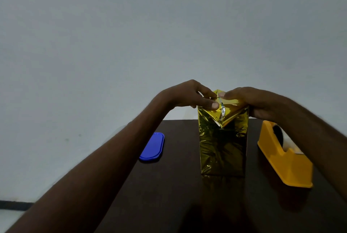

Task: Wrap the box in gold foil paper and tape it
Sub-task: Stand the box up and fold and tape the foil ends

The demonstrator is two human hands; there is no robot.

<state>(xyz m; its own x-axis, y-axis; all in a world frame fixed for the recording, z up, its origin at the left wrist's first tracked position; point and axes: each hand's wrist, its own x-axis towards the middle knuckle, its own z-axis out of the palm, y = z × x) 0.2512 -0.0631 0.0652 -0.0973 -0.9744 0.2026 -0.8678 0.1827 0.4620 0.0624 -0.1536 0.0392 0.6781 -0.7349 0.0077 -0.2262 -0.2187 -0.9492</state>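
Head view: one box (223, 146) wrapped in gold foil paper (212, 133), upright on a dark table (169, 185), directly beneath the fingertips. Left hand (189, 95) pinching the foil flap at the top edge, thumb pressed on the near face; right hand (249, 101) clasped over the top right corner, its lower fingers hidden behind the box. Small shiny strip just below the left thumb, possibly tape, too small to tell. Box itself fully covered, nothing of its surface visible. One yellow tape dispenser (287, 159) below and right of the right hand, its roll partly hidden by the right forearm. One blue lid (153, 147) below the left fingers, well apart. Both elbows cut off by the frame.
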